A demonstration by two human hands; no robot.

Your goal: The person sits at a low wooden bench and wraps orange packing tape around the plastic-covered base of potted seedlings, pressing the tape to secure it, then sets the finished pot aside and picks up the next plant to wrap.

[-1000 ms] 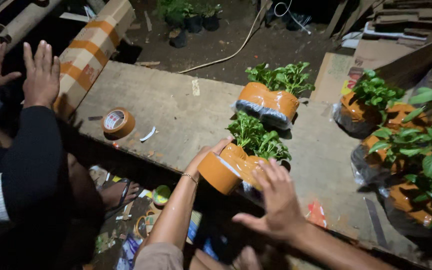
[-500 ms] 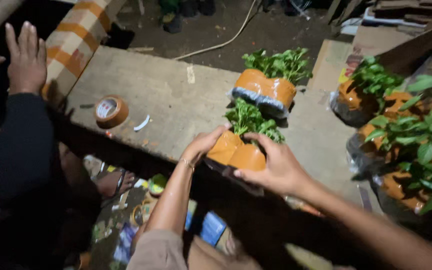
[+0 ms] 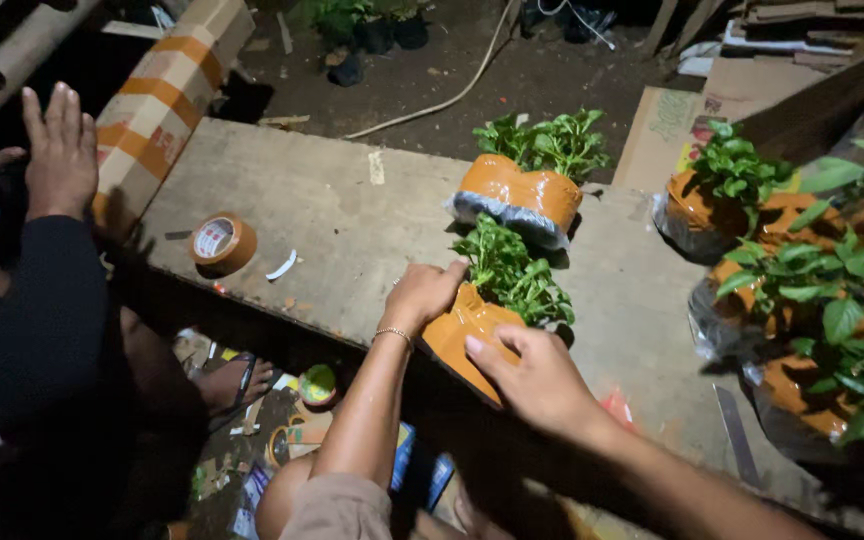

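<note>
Small leafy green plant with root ball wrapped in orange tape [image 3: 487,315] lies tilted at near edge of rough grey slab [image 3: 342,215], between both hands. Left hand [image 3: 424,293] curled over wrap's upper left side; right hand [image 3: 537,378] cupped on lower end, fingers spread, thumb on tape. Second orange-wrapped plant [image 3: 524,190] just behind, possibly touching leaves. Bare slab to left as far as brown tape roll [image 3: 220,241]. Another person's hands [image 3: 57,150] far left.

My view: grey concrete slab [image 3: 352,215] carries tape roll [image 3: 222,242], white scrap [image 3: 281,266], two orange-wrapped seedling bundles [image 3: 520,195].
</note>
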